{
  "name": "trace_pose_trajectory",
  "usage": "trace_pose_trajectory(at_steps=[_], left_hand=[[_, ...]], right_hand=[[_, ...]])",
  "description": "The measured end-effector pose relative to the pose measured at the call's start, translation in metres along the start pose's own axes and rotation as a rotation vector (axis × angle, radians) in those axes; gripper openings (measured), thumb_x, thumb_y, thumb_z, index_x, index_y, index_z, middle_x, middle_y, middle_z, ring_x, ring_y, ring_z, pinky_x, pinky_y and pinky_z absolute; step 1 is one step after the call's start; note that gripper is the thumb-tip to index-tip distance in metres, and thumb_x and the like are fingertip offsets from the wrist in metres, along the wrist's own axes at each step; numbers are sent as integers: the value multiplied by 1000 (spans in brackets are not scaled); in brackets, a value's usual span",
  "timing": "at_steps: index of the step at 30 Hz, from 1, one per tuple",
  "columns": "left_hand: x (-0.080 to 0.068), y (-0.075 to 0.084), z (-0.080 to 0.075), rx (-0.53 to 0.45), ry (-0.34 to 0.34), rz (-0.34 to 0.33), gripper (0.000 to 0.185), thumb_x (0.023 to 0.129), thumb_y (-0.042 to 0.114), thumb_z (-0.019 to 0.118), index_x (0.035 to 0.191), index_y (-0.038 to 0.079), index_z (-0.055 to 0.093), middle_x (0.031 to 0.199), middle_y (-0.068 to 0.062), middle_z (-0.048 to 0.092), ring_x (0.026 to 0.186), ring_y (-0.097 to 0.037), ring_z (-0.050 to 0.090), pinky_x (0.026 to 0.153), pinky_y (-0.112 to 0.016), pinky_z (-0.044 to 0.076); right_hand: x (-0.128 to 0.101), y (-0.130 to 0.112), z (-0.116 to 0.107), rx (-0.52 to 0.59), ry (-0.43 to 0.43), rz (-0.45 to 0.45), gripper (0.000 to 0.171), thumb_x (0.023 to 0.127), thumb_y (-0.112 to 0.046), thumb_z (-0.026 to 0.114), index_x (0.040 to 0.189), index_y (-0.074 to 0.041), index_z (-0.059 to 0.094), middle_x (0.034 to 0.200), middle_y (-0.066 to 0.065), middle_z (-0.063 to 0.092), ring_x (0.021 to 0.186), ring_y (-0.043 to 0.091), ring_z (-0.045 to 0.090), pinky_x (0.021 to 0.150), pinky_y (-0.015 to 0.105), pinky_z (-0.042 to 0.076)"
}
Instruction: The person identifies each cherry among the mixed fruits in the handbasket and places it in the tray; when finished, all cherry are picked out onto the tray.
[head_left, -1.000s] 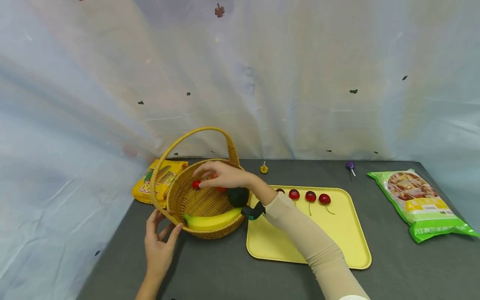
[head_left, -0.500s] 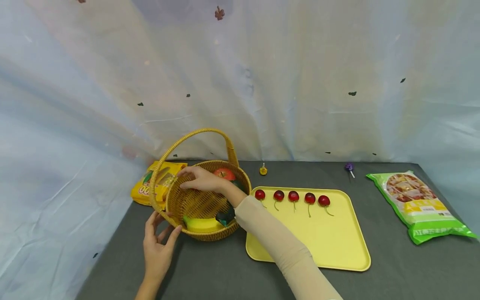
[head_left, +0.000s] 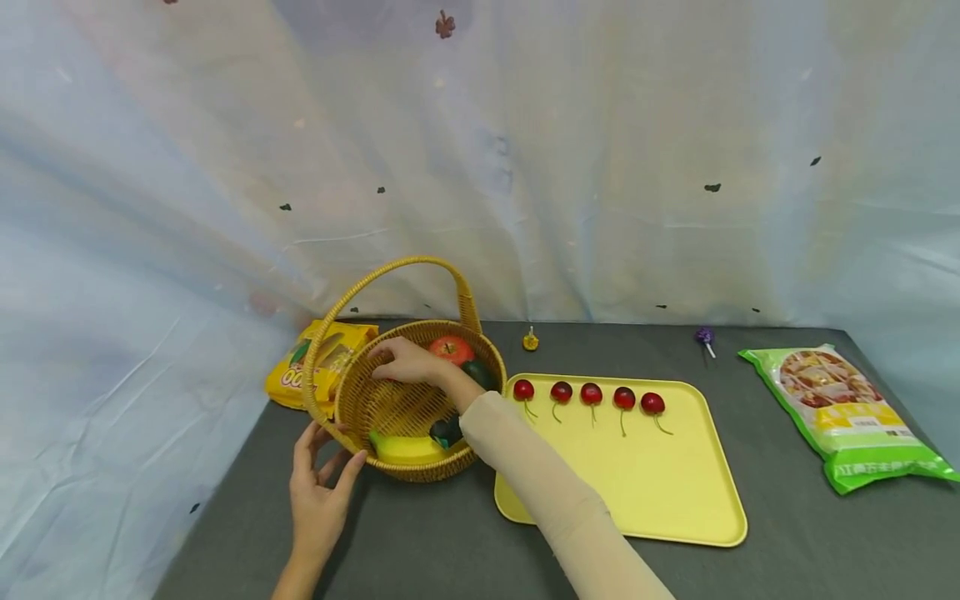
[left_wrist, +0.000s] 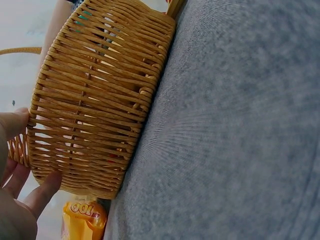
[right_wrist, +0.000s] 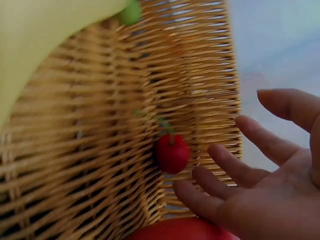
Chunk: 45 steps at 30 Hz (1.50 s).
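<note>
**Right hand inside basket by a cherry, left hand steadying the wall**

Nearest me I see the left hand (head_left: 318,492) on the grey table (head_left: 420,550), fingers spread and relaxed, thumb and fingertips touching the near outer wall of the wicker basket (head_left: 352,400). In the left wrist view the fingers (left_wrist: 45,192) lie straight against the weave, not curled round it.

Just past that hand, inside the basket's near wall, lies a banana (head_left: 405,448). The beige sleeve (head_left: 540,492) crosses the basket rim from the right, a dark wrist device just beyond the banana.

The right hand (head_left: 405,362) is down in the basket, past the left hand. In the right wrist view I see its palm open, fingers loosely extended, holding nothing; a small red cherry (right_wrist: 172,153) lies on the basket weave just off its fingertips, not touching. A red apple (head_left: 452,348) and a dark green fruit (head_left: 480,372) sit just right of that hand.

To the right of both hands, a yellow tray (head_left: 675,492) carries five cherries in a row (head_left: 591,393).

Left of the right hand, behind the basket, a yellow snack bag (head_left: 300,375). Far right, a green packet (head_left: 847,412). Beyond, two small lollipop-like items and a pale curtain.
</note>
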<state>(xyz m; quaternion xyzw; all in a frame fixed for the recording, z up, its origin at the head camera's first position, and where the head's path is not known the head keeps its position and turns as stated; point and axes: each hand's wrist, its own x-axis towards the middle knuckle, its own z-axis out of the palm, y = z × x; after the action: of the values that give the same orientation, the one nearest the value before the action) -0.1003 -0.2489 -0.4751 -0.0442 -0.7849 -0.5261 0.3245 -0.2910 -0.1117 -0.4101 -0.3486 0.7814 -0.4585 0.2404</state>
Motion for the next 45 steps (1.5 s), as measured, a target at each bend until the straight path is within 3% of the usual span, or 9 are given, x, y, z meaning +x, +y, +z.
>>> trace_pose_trajectory(at_steps=[6, 10, 15, 20, 25, 29, 34, 41, 45], left_hand=[[-1, -1, -1, 11, 3, -8, 75, 82, -18, 71, 148, -4, 38, 127, -22, 51, 119, -19, 51, 85, -11, 53], [-2, -2, -1, 20, 2, -7, 75, 81, -19, 72, 147, -5, 38, 128, -22, 52, 120, -17, 51, 85, -11, 52], [-2, -2, 0, 18, 1, -3, 75, 81, -19, 72, 147, -5, 38, 128, -22, 52, 119, -18, 51, 85, -11, 53], [-2, -1, 0, 11, -2, -6, 75, 82, -18, 72, 147, -4, 39, 128, -22, 52, 120, -18, 51, 86, -12, 53], [-2, -2, 1, 9, -5, -5, 75, 81, -18, 72, 148, -3, 39, 128, -23, 52, 121, -21, 51, 86, -12, 53], [-2, -1, 2, 1, -3, -6, 74, 82, -18, 71, 147, -3, 39, 127, -23, 52, 120, -21, 51, 86, -12, 53], [-1, -1, 3, -7, -6, 2, 73, 83, -18, 71, 147, -4, 39, 126, -24, 52, 120, -20, 51, 86, -13, 53], [0, 2, 0, -6, -2, -28, 73, 83, -18, 71, 147, -2, 39, 127, -22, 52, 123, -16, 51, 88, -13, 52], [1, 3, 2, -4, -3, -19, 74, 83, -17, 71, 148, -3, 38, 127, -22, 52, 123, -17, 50, 88, -13, 52]], right_hand=[[1, 3, 8, -139, -128, 34, 40, 100, -9, 59, 138, 4, 55, 137, 16, 58, 124, 25, 56, 98, 27, 51], [0, 6, 9, -198, -211, 49, 29, 96, -3, 65, 124, 3, 67, 121, 12, 67, 104, 17, 64, 84, 23, 55], [-2, 8, 8, -164, -302, 69, 23, 90, 8, 67, 111, 2, 73, 101, 7, 71, 80, 15, 61, 74, 30, 58], [-4, 10, 10, -106, -420, 127, 24, 89, 10, 67, 110, 1, 71, 99, 5, 68, 87, 15, 64, 77, 28, 60], [-6, 8, 10, -77, -489, 135, 22, 89, 9, 69, 110, 3, 70, 94, 5, 67, 82, 16, 64, 76, 29, 61], [-11, 3, 2, -22, -436, 51, 21, 90, 5, 70, 111, 4, 70, 93, 6, 67, 83, 19, 64, 79, 36, 61], [-30, -1, -24, 91, -337, -118, 29, 93, 1, 68, 121, 7, 65, 107, 9, 66, 96, 31, 65, 85, 50, 59], [-79, 7, -76, 216, -213, -225, 35, 95, -4, 67, 129, 4, 60, 118, 10, 65, 98, 40, 61, 82, 55, 56], [-120, 20, -107, 287, -150, -227, 33, 99, -4, 61, 130, 7, 59, 118, 21, 63, 93, 50, 55, 84, 61, 52]])
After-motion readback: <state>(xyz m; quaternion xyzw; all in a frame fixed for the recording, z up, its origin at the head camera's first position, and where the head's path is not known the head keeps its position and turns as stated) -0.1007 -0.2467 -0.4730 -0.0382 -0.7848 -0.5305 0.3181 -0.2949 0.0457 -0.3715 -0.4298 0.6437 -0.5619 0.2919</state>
